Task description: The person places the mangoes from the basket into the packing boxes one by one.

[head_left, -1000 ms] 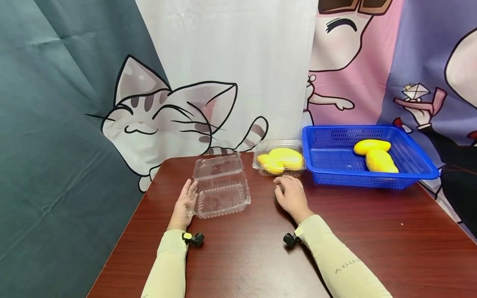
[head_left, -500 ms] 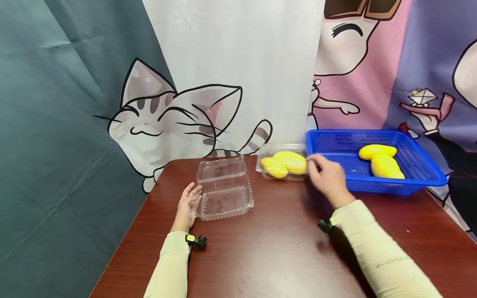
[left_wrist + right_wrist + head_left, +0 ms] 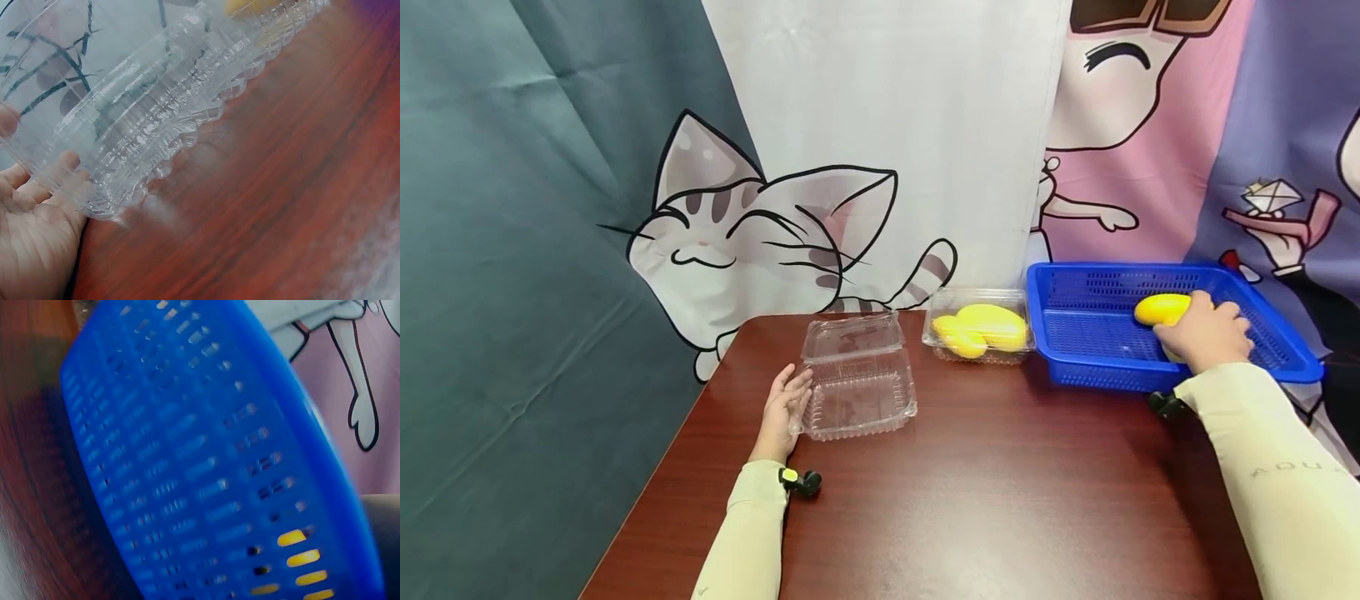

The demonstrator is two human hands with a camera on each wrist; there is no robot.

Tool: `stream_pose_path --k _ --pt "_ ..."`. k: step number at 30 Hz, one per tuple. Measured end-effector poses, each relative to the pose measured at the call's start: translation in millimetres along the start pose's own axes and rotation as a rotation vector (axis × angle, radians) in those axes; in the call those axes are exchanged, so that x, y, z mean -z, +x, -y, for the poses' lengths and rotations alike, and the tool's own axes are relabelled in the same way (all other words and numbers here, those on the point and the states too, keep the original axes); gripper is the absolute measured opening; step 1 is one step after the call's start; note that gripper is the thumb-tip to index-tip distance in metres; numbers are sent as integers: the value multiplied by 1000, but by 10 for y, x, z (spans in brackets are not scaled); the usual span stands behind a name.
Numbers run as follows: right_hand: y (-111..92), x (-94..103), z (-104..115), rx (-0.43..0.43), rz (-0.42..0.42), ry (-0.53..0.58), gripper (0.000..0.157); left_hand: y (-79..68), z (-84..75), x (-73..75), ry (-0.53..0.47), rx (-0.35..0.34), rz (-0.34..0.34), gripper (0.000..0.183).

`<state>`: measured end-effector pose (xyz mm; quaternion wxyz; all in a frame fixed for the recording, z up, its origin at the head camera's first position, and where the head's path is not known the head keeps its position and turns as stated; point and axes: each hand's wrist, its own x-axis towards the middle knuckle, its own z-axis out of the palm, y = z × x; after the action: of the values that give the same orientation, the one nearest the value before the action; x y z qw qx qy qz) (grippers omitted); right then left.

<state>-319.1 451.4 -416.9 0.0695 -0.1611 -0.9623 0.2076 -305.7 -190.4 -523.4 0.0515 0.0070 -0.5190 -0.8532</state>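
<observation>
An open clear plastic clamshell container (image 3: 859, 429) stands on the table, its hinged lid (image 3: 853, 336) tilted back. My left hand (image 3: 781, 412) rests along its left side with relaxed fingers; in the left wrist view, fingertips (image 3: 70, 159) lie at the clear wall. My right hand (image 3: 1208, 335) reaches into the blue basket (image 3: 1082, 371), over the nearer mango, which it mostly covers. I cannot tell whether its fingers grip that mango. Another yellow mango (image 3: 1157, 309) lies just behind the hand. In the right wrist view, yellow shows through slots of the basket wall (image 3: 169, 437).
A second clamshell container (image 3: 943, 302), with its lid down, holds yellow mangoes (image 3: 992, 325) and stands left of the basket. The reddish-brown table (image 3: 985, 483) extends in front. A printed curtain (image 3: 880, 108) hangs behind its far edge.
My right hand has moved from in front of the filled container rightward into the basket, over the mangoes. The left hand stays beside the open container. The head view has shifted slightly.
</observation>
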Motion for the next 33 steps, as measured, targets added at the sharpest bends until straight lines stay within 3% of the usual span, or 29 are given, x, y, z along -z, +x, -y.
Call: stream_pose_path --k 4,12,15,19,25,33 --pt "0 11 -17 -42 83 -9 101 2 13 2 17 -18 0 59" --pt "-65 10 36 -123 309 -172 100 -29 35 -8 31 -2 20 60" --pt "-38 10 32 -143 347 -188 104 -28 29 -17 28 -1 19 59" --pt "9 9 -37 -121 252 -130 100 -17 26 -24 29 5 18 60" --pt "24 -3 -64 1 82 -40 92 -20 24 -33 41 -6 10 59" --pt "-97 -11 360 157 -73 13 93 -22 10 -18 50 -18 15 56"
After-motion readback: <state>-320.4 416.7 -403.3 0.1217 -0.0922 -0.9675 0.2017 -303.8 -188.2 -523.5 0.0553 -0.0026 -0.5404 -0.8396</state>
